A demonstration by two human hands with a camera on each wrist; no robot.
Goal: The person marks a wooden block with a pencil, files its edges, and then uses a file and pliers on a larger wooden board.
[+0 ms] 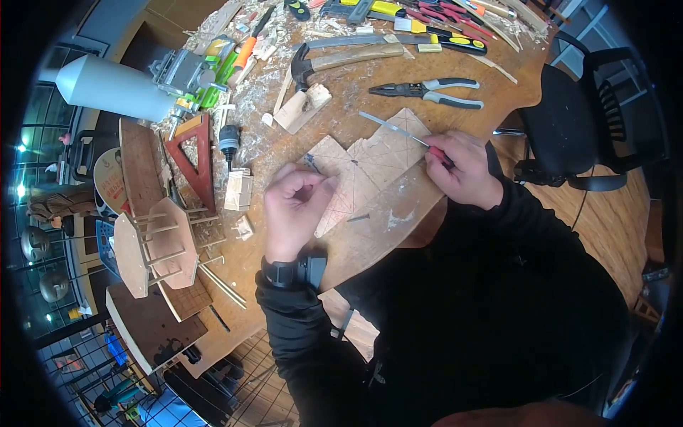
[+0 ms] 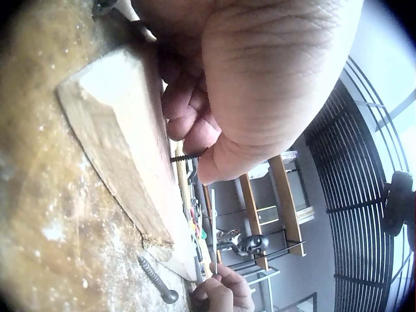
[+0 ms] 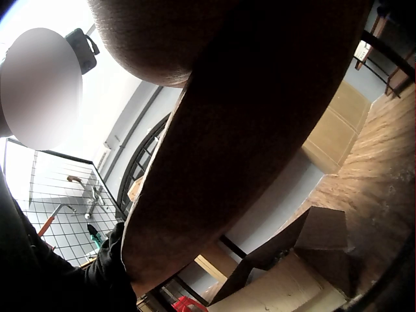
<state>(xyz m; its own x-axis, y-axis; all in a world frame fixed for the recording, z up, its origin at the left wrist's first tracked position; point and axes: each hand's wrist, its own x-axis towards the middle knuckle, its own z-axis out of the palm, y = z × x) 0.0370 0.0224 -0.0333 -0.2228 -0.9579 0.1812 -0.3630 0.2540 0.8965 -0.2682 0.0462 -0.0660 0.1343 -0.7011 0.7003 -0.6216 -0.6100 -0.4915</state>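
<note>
My left hand (image 1: 295, 206) is over the left part of a pale wooden board (image 1: 384, 167) with pencil lines and a notched edge. Between its thumb and fingers it pinches a dark screw (image 2: 185, 158), whose threaded end sticks out above the wood. My right hand (image 1: 464, 167) grips the red handle of a slim tool (image 1: 388, 125) that looks like a file; its grey blade extends over the board's far edge. A second screw (image 1: 358, 218) lies on the table beside the board's near edge. In the right wrist view the tabletop's dark underside hides most of the work.
Pliers (image 1: 427, 92), a hammer (image 1: 348, 62) and a wood block (image 1: 302, 108) lie beyond the board. To the left are a red triangle square (image 1: 192, 160) and an octagonal wooden frame (image 1: 158, 245). Shavings cover the far table; a black chair (image 1: 580, 121) stands at right.
</note>
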